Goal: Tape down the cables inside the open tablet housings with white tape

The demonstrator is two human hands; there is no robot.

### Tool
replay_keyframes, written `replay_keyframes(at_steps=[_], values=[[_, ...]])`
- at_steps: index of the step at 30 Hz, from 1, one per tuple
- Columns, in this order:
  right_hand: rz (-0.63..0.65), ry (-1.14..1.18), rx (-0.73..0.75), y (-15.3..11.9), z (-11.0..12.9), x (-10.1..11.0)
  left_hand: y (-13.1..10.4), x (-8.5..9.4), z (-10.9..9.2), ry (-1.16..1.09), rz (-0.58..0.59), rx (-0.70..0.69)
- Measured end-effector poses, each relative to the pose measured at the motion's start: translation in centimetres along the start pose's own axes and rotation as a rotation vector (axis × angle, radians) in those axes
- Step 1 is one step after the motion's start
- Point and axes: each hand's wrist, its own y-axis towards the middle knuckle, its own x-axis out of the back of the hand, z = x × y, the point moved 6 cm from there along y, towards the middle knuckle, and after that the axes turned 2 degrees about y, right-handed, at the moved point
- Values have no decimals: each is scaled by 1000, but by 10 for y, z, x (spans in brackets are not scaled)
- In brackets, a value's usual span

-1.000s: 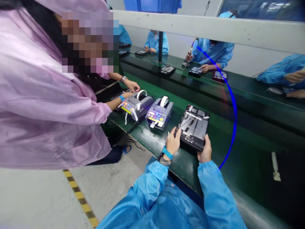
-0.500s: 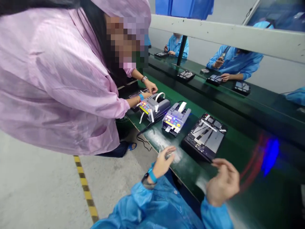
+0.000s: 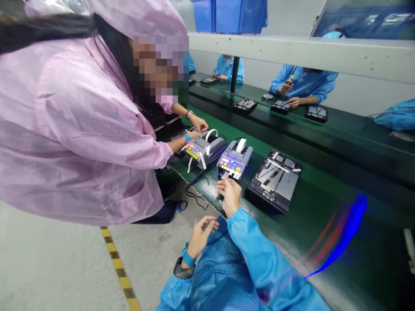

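Observation:
My right hand (image 3: 229,195) reaches to the front of the nearer grey tape dispenser (image 3: 234,158) with coloured buttons, its fingertips pinched on a white tape strip (image 3: 225,176) at the outlet. My left hand (image 3: 201,232) hangs low over my blue-sleeved lap, fingers curled around a thin white sliver (image 3: 195,223) that sticks up. A black tablet-like device (image 3: 274,182), back open with white strips across it, lies on the green bench just right of my right hand, untouched.
A second tape dispenser (image 3: 205,149) stands to the left, where a person in a pink coat (image 3: 78,129) bends over it with both hands (image 3: 195,126). Workers in blue sit across the green conveyor (image 3: 324,142). A blurred blue cable (image 3: 343,231) swings at right. Yellow-black tape (image 3: 118,270) marks the floor.
Both my hands have let go of the black device. The right hand moved left to the dispenser's tape outlet, and the left hand dropped down off the bench toward my lap.

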Motion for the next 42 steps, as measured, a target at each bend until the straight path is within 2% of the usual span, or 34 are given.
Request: replay_keyframes(at_steps=[8, 10, 12, 14, 17, 19, 21, 23, 26, 31, 38, 42], values=[[-80, 20, 200, 6, -16, -4, 3, -15, -17, 117, 110, -67], [-94, 7, 253, 10, -17, -4, 3, -14, -21, 160, 107, -101], [-100, -15, 301, 15, -17, -2, 5, -2, -29, 205, 17, -155], [-98, -42, 341, 17, -17, 1, 13, 20, -44, 236, -168, -230], [-94, -76, 390, 17, -18, 4, 38, 48, -81, 266, -429, -372], [-87, -89, 411, 16, -18, 5, 65, 49, -109, 302, -469, -447], [-75, -93, 424, 16, -19, 4, 92, 39, -136, 390, -433, -568], [-67, -89, 432, 15, -19, 2, 110, 15, -157, 602, -291, -777], [-67, -79, 435, 15, -20, 0, 119, -5, -162, 808, -183, -940], [-83, -67, 430, 11, -21, -4, 115, -4, -157, 920, -158, -961], [-87, -58, 398, 9, -14, -3, 115, -5, -162, 941, -115, -929], [-74, -61, 370, -1, -28, -6, 113, -7, -162, 962, -107, -915]])
